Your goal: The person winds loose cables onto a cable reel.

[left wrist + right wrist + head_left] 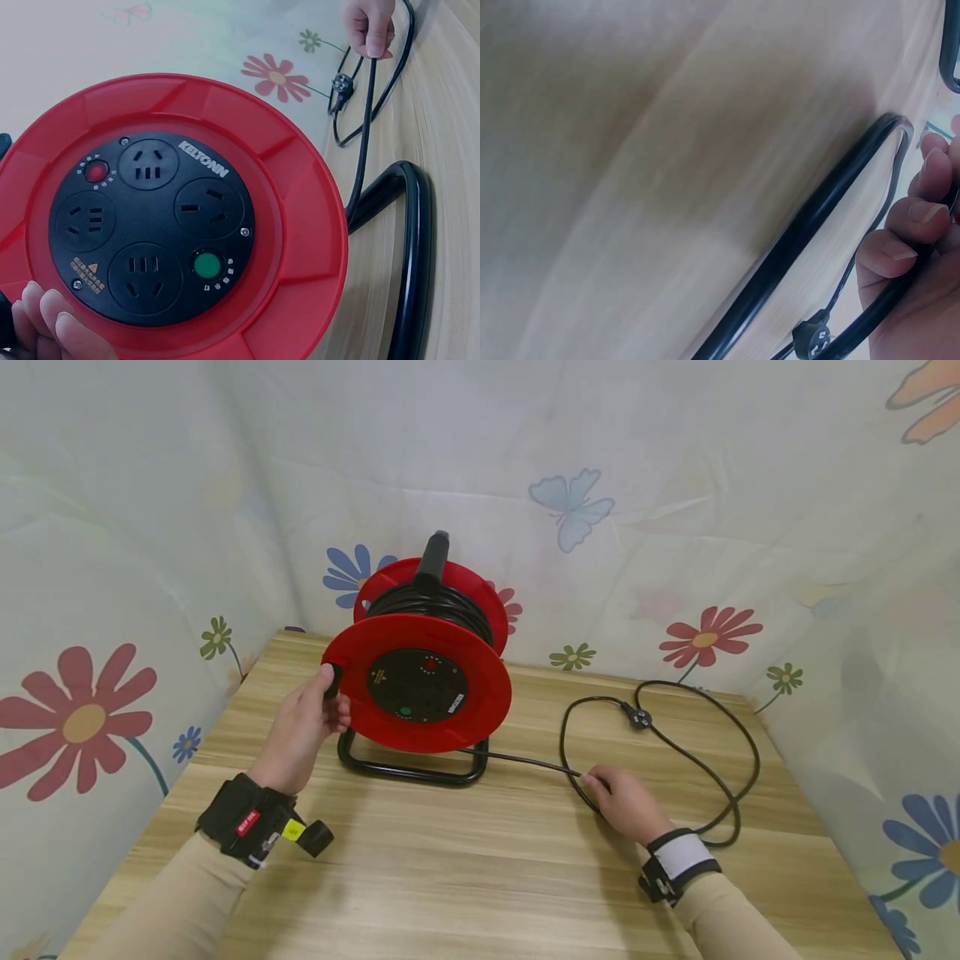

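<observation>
A red cable reel (487,681) stands on its black tube frame (420,774), with black cable (390,602) wound between its two discs. At the front disc's left edge, my left hand (296,731) grips a black knob (333,679). The left wrist view shows the socket panel (154,232) with a red light, a green button and several outlets. My right hand (630,806) holds the loose cable (525,760) running from under the reel; in the right wrist view the fingers (911,221) curl round it.
Past my right hand the cable lies in loose loops (753,752) on the wooden table (480,877). Its plug (639,718) rests among them. A black carrying handle (432,560) tops the reel. A flowered cloth (465,443) hangs behind and at both sides.
</observation>
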A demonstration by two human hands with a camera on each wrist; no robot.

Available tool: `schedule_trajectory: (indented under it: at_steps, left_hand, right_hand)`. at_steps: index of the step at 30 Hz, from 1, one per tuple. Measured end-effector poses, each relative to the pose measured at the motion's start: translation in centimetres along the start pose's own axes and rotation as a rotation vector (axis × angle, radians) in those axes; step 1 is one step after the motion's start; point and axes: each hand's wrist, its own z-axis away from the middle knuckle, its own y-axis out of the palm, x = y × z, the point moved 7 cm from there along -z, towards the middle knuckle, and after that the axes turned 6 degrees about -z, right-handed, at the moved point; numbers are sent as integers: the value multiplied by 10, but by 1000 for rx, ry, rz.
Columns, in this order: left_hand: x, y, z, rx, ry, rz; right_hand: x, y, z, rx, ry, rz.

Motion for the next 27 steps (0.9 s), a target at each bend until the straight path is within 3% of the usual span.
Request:
schedule_trajectory:
  at_steps: [27]
  left_hand:
    - [-21, 10, -4, -25, 5, -42]
  right_hand:
    - [21, 13, -7, 13, -72, -13]
